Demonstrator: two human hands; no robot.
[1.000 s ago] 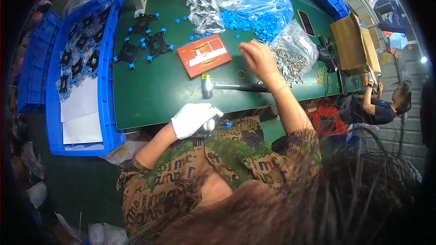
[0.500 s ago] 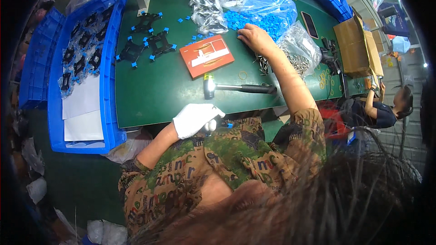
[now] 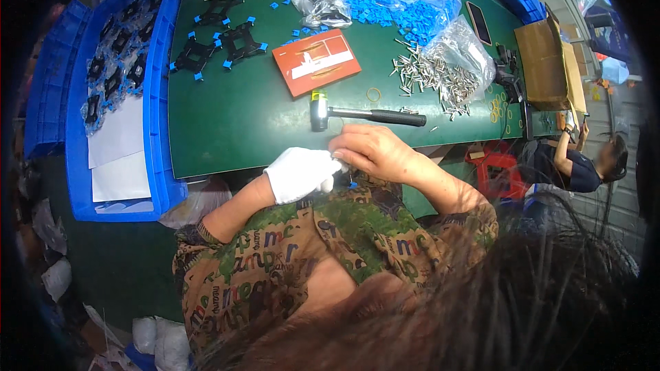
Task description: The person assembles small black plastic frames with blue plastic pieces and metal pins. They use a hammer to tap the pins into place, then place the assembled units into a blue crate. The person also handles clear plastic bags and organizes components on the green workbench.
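My left hand, in a white glove, is closed on a dark part with a blue cap. Most of that part is hidden by the hands and the patterned shirt. Bare, my right hand meets the glove at the table's near edge, its thumb and fingers pinched together; what they hold, if anything, cannot be seen. Just beyond both hands lies a hammer with a black grip, metal head and yellow end. Behind it rests a red box. Three black X-shaped brackets with blue caps lie to the left.
Blue caps spill from a clear bag. Metal pins are heaped at the right, near a phone and rubber bands. A blue crate of bagged brackets flanks the table; a cardboard box and another person are right.
My right hand has come back from the pile of blue caps to meet my gloved left hand. The view has shifted slightly, and the metal pins are now uncovered.
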